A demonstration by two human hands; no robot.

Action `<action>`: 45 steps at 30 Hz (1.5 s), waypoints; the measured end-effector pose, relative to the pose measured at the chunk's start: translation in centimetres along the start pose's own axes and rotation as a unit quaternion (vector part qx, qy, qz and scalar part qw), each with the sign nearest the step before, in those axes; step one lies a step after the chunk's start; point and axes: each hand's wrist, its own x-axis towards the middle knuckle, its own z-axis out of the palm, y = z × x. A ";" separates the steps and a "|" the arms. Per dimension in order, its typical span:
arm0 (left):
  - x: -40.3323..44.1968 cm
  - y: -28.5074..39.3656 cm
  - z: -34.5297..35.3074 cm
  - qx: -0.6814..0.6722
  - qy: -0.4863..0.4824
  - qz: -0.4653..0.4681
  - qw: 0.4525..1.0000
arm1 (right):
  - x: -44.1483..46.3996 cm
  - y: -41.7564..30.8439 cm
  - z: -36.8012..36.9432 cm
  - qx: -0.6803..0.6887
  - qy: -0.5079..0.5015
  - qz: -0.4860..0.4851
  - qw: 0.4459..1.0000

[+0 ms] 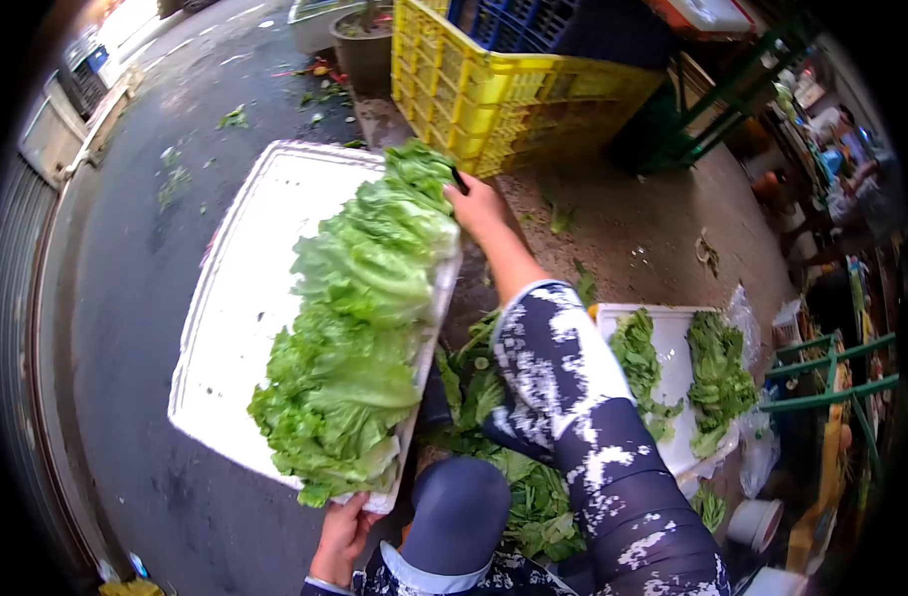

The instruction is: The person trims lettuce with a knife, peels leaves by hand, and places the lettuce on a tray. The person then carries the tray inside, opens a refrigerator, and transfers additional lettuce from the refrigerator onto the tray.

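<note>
A white foam tray (240,298) lies tilted in front of me, with a long row of green lettuce (365,318) along its right side. My left hand (343,534) grips the tray's near edge at the bottom, its fingers partly under the rim. At the far right corner, beside the top of the lettuce row, my right hand (484,211) is closed round something dark, perhaps a knife handle; the tray edge there is partly hidden. Loose leaves (538,497) lie on the ground beside my knee.
A yellow crate (484,99) holding a blue crate (533,30) stands ahead. At the right, a second white tray (673,343) holds lettuce, near plastic bags and a green metal frame (832,372). People sit at the far right. A plant pot (363,50) stands beyond.
</note>
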 end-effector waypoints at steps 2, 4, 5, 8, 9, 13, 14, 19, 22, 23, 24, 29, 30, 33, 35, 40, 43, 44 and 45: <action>-0.4 -0.1 0.5 -0.005 0.004 -0.011 1.000 | 0.3 -0.1 0.4 -0.038 0.013 0.040 0.998; -0.7 0.3 0.7 -0.002 -0.004 0.005 1.000 | -0.4 0.3 0.4 -0.017 0.051 0.024 0.998; -0.8 0.3 0.8 0.002 -0.012 0.009 1.000 | -1.4 0.0 -0.7 0.002 0.076 0.022 0.997; -1.4 0.6 1.8 -0.011 -0.013 -0.018 1.000 | -6.4 2.0 -3.3 0.061 0.119 0.019 0.991; -1.5 0.5 2.1 -0.004 -0.022 -0.023 1.000 | -8.7 3.3 -4.4 0.092 0.100 0.048 0.990; -0.6 -0.4 4.6 0.015 -0.041 -0.019 0.999 | -19.2 10.8 -10.0 0.215 0.115 0.134 0.961; -0.2 -1.0 5.0 0.013 -0.044 -0.013 0.999 | -22.4 11.5 -12.3 0.290 0.132 0.158 0.935; 1.6 -2.7 4.4 0.041 -0.075 -0.015 0.996 | -36.3 15.0 -25.9 0.222 0.271 0.281 0.893; 1.5 -3.3 3.5 0.170 -0.057 -0.074 0.981 | -43.6 20.2 -33.0 0.212 0.388 0.280 0.852; -0.2 -3.3 5.4 0.188 -0.066 -0.078 0.977 | -45.8 20.7 -35.0 0.210 0.404 0.313 0.833; -2.3 -3.2 7.4 0.209 -0.063 -0.094 0.971 | -47.7 21.0 -36.9 0.208 0.418 0.342 0.816; -8.7 -3.6 16.0 0.327 -0.042 0.080 0.941 | -51.9 26.5 -43.0 0.094 0.429 0.427 0.790; -9.0 -4.2 16.9 0.335 -0.046 0.087 0.937 | -51.8 28.5 -43.6 0.004 0.415 0.439 0.797; -9.9 -6.1 21.0 0.416 -0.171 0.190 0.873 | -50.5 31.2 -44.0 -0.095 0.416 0.445 0.787; -10.7 -7.9 25.0 0.455 -0.245 0.240 0.822 | -47.8 32.3 -43.8 -0.100 0.441 0.424 0.785; -6.9 -13.7 31.9 0.603 -0.334 0.322 0.649 | -41.1 34.6 -42.1 -0.103 0.413 0.360 0.830; -1.9 -18.3 32.7 0.650 -0.344 0.333 0.591 | -37.8 34.7 -41.7 -0.118 0.491 0.453 0.734; -0.8 -19.0 32.9 0.684 -0.345 0.322 0.556 | -37.2 34.6 -41.9 -0.142 0.509 0.451 0.720; 0.1 -19.3 32.7 0.684 -0.367 0.179 0.605 | -36.6 34.5 -42.1 -0.166 0.525 0.449 0.704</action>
